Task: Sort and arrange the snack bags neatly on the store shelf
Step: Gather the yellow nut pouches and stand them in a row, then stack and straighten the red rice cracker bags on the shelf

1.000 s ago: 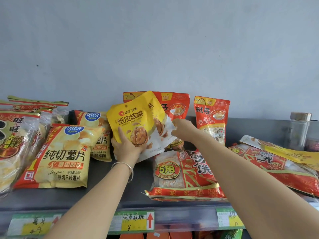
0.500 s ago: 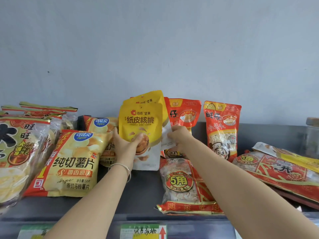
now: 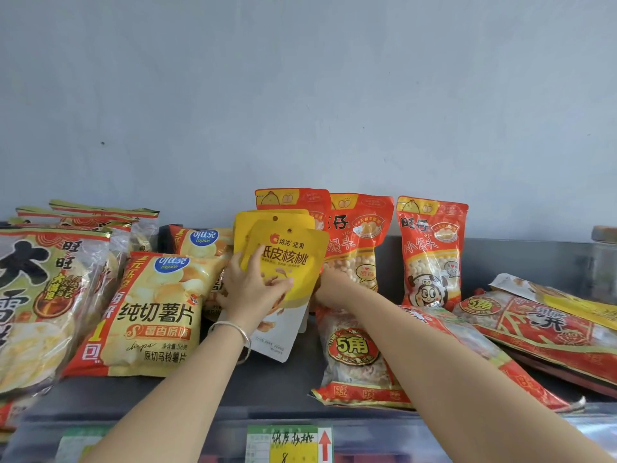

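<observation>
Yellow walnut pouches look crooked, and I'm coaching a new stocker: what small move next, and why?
Probably tilt the front yellow foil walnut pouch upright, flush with the rear yellow pouch. The left hand grips it askew, while the right hand reaches behind the pair's right edge, beside the red snack bags.

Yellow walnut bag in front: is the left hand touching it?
Touching. The head view shows the left hand gripping the yellow walnut bag, thumb and fingers across its front.
</observation>
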